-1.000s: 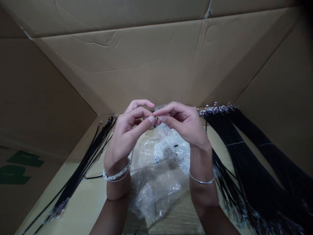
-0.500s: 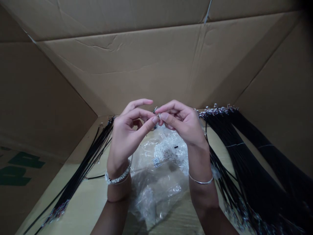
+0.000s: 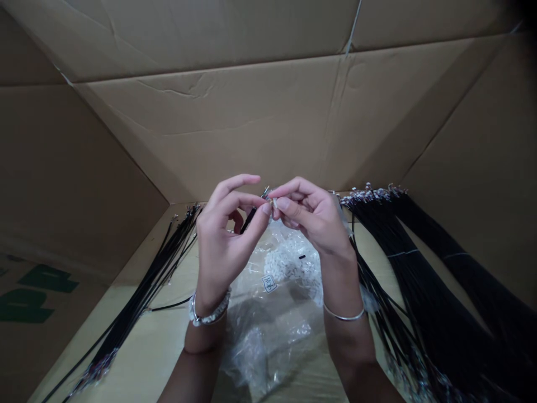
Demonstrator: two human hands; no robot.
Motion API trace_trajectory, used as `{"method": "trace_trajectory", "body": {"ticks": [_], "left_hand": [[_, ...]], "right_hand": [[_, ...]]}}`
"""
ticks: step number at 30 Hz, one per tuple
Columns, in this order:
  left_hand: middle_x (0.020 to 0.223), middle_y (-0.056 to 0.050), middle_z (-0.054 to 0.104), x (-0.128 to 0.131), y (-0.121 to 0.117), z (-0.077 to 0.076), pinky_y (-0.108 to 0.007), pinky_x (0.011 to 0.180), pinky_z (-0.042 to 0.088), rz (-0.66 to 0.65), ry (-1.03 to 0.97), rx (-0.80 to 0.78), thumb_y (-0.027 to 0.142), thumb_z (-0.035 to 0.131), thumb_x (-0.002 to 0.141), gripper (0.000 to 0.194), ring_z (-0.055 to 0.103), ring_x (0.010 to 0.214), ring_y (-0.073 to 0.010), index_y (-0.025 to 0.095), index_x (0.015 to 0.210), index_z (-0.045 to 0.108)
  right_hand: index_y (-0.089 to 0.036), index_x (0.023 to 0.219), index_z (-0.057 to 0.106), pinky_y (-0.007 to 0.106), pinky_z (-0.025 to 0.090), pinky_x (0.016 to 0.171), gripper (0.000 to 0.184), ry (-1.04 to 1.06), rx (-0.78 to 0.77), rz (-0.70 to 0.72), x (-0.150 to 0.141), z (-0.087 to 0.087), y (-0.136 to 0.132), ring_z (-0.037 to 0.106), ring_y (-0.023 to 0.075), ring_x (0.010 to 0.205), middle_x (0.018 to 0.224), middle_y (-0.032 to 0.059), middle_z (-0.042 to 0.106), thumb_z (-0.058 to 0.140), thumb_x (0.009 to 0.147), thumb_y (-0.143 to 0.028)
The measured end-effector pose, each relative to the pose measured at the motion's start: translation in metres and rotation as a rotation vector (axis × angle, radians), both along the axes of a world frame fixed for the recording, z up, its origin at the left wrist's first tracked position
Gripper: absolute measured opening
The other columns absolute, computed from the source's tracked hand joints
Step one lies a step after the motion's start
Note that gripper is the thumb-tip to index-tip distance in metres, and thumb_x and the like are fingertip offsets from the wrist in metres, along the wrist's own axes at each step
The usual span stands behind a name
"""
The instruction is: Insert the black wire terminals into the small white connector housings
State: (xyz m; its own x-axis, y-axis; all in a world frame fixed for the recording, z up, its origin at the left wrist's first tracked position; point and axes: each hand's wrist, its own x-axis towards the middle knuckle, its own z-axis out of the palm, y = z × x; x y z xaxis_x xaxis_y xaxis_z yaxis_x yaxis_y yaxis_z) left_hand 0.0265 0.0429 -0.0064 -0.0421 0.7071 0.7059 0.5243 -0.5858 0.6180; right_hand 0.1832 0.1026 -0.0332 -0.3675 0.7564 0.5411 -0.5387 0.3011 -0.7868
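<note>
My left hand (image 3: 222, 235) is closed in a pinch of thumb and index finger at a thin wire end, its other fingers partly raised. A black cable (image 3: 248, 221) runs behind that thumb, with loose wire ends showing above the fingertips. Between the thumb and index finger of my right hand (image 3: 314, 218) is a small white connector housing (image 3: 275, 204). The fingertips of both hands almost meet there, and I cannot tell how far the wire sits in the housing. Below the hands lies a clear plastic bag (image 3: 268, 319) with many white housings (image 3: 289, 263) on or in it.
A bundle of black cables (image 3: 146, 291) lies at the left; thicker bundles (image 3: 419, 280) lie at the right, their wire ends bearing white tips. Cardboard walls (image 3: 251, 123) enclose the back and sides. A small black piece (image 3: 302, 257) rests among the white housings.
The view has tilted slightly, so everything sits a little lower. My left hand has turned a little, and the black cable behind its thumb shows more. Both pinches stay closed.
</note>
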Motion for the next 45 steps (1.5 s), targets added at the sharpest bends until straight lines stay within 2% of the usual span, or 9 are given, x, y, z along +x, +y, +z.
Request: {"method": "trace_trajectory", "body": {"ticks": [12,19,24,28,32,36,40,45], "left_hand": [[0.126,-0.004,0.068,-0.001,-0.003,0.001,-0.028,0.058,0.046,-0.002,-0.021,-0.016,0.027,0.073,0.093,0.009,0.064,0.083,-0.0133,0.021,0.087,0.071],[0.125,-0.004,0.069,-0.001,-0.001,-0.001,-0.026,0.056,0.042,-0.006,-0.027,0.006,0.023,0.074,0.091,0.007,0.062,0.079,-0.0112,0.020,0.086,0.071],[0.121,-0.004,0.070,-0.001,0.003,-0.003,-0.025,0.052,0.040,-0.007,-0.029,0.078,0.018,0.076,0.088,0.005,0.060,0.072,-0.0089,0.020,0.085,0.072],[0.122,-0.003,0.070,-0.002,0.004,-0.003,-0.024,0.051,0.039,-0.009,-0.019,0.089,0.018,0.077,0.088,0.005,0.058,0.070,-0.0078,0.020,0.086,0.073],[0.122,-0.003,0.070,-0.002,0.003,-0.003,-0.024,0.051,0.038,-0.011,-0.004,0.115,0.016,0.077,0.087,0.005,0.056,0.068,-0.0063,0.020,0.087,0.073],[0.121,-0.003,0.070,-0.002,0.003,-0.003,-0.023,0.051,0.038,-0.017,0.005,0.129,0.015,0.077,0.087,0.006,0.059,0.071,-0.0067,0.020,0.087,0.073],[0.122,-0.002,0.070,-0.002,0.004,-0.002,-0.023,0.051,0.039,-0.017,0.008,0.115,0.017,0.077,0.088,0.005,0.060,0.073,-0.0066,0.021,0.088,0.074],[0.125,-0.003,0.070,-0.005,0.003,-0.002,-0.022,0.056,0.046,-0.019,0.002,0.101,0.019,0.077,0.090,0.004,0.067,0.092,-0.0113,0.022,0.092,0.076]], "right_hand": [[-0.019,0.102,0.073,0.020,0.039,0.051,0.014,-0.003,0.014,0.015,0.000,-0.002,0.002,0.058,0.0082,0.065,0.077,-0.0004,0.071,0.079,0.090,-0.025],[-0.019,0.102,0.076,0.018,0.038,0.051,0.009,0.030,0.028,0.042,0.001,-0.001,0.001,0.056,0.0057,0.062,0.076,-0.0011,0.072,0.076,0.093,-0.018],[-0.019,0.102,0.076,0.018,0.042,0.053,0.010,0.002,0.060,-0.016,0.001,0.001,-0.002,0.059,0.0059,0.063,0.077,-0.0011,0.072,0.077,0.092,-0.019],[-0.019,0.099,0.077,0.022,0.053,0.065,0.010,-0.031,0.100,-0.103,0.001,0.005,-0.007,0.065,0.0083,0.071,0.079,-0.0014,0.072,0.078,0.090,-0.018],[-0.020,0.100,0.078,0.023,0.056,0.071,0.008,-0.075,0.146,-0.187,0.002,0.008,-0.012,0.068,0.0088,0.076,0.082,-0.0013,0.073,0.077,0.092,-0.020],[-0.021,0.100,0.079,0.024,0.057,0.070,0.008,-0.112,0.172,-0.252,0.002,0.007,-0.012,0.068,0.0097,0.075,0.084,-0.0006,0.075,0.076,0.093,-0.023],[-0.021,0.102,0.079,0.026,0.058,0.075,0.010,-0.083,0.174,-0.217,0.001,0.006,-0.010,0.070,0.0108,0.080,0.085,-0.0004,0.075,0.075,0.093,-0.023],[-0.022,0.104,0.078,0.025,0.059,0.076,0.012,-0.067,0.127,-0.198,-0.001,0.007,-0.010,0.070,0.0106,0.080,0.089,0.0001,0.076,0.077,0.091,-0.023]]}}
